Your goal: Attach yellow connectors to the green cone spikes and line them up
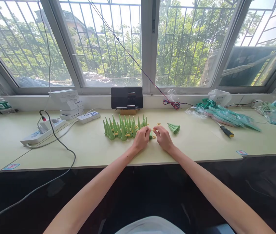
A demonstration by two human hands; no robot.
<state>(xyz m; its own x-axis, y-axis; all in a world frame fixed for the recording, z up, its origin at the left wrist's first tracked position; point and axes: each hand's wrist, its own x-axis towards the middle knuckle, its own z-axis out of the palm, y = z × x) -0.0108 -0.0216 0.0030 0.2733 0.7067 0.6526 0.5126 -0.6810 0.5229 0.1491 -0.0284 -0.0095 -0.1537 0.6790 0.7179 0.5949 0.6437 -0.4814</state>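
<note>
My left hand (142,138) is closed in a pinch at the right end of a group of upright green cones (124,131); what its fingertips hold is hidden. Close beside it, my right hand (163,137) pinches a small yellow piece (152,130) in the narrow gap between the two hands. Part of a green cone (151,135) shows just below the left fingertips. Small yellow pieces lie among the standing cones, and another yellow piece (158,123) rests beyond my right hand. Several loose green cones (174,128) lie on their sides to the right.
A dark tablet (126,98) on a stand is behind the cones. Left are a power strip (44,131), cables and stacked white boxes (67,102). To the right lie a screwdriver (226,131) and green plastic bags (228,114). The table's front edge runs below my wrists.
</note>
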